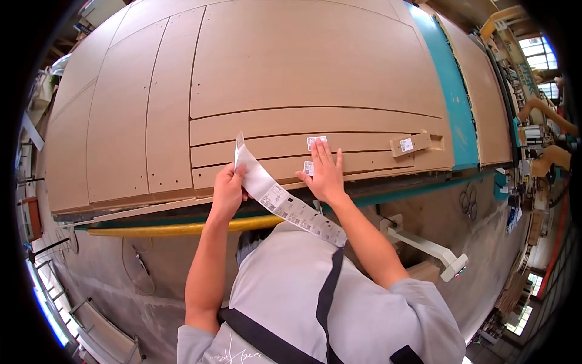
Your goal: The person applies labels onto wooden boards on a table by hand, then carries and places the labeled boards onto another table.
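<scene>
My left hand pinches a long strip of printed labels, which hangs down to the right across my chest to my right forearm. The strip's upper end stands up above the fingers. My right hand lies flat with its fingers spread, fingertips on the lower edge of a white label on a cut wooden strip. A second label shows beside the right thumb on the strip below. Farther right, a small wooden block bears another label.
Large cut wooden panels cover the worktable, with a teal strip at the right. A yellow bar runs along the near edge. A white arm with buttons stands at lower right. Cables lie on the floor.
</scene>
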Demonstrator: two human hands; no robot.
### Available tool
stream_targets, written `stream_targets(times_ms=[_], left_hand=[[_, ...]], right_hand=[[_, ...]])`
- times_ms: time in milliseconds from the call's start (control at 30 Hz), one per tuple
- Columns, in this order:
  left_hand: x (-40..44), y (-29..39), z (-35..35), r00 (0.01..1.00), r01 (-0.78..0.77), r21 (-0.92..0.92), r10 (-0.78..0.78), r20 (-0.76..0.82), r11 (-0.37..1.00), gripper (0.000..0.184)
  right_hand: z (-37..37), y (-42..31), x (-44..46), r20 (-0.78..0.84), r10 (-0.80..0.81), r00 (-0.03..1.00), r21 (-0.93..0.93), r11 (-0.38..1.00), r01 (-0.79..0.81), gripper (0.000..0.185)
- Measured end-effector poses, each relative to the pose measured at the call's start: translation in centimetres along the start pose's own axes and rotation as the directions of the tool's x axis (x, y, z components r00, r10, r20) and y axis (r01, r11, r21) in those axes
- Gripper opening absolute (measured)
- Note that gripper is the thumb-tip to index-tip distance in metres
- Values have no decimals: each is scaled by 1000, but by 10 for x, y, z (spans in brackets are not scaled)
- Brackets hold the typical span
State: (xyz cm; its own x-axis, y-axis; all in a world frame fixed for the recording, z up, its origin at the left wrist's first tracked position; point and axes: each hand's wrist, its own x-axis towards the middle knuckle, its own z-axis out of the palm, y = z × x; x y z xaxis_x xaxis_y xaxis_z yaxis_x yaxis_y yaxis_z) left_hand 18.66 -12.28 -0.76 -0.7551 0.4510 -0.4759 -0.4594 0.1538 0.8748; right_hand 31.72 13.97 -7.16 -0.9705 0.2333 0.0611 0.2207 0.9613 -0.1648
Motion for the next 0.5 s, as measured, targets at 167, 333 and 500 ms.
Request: stream_targets(times_ms=[167,333,500], left_hand=[[-2,4,2,999,14,-15,-13,35,1000,32],[3,5,11,995,41,-77,-34,94,996,31],[2,6,16,995,46,-13,-44,92,999,31]], right_hand=[[-53,-9,10,244,134,960,198,963,-185,80],[-118,-61,9,286,-227,931,942,247,-229,40],[-103,-76,-1,-116,-305,945,683,666,299,23]])
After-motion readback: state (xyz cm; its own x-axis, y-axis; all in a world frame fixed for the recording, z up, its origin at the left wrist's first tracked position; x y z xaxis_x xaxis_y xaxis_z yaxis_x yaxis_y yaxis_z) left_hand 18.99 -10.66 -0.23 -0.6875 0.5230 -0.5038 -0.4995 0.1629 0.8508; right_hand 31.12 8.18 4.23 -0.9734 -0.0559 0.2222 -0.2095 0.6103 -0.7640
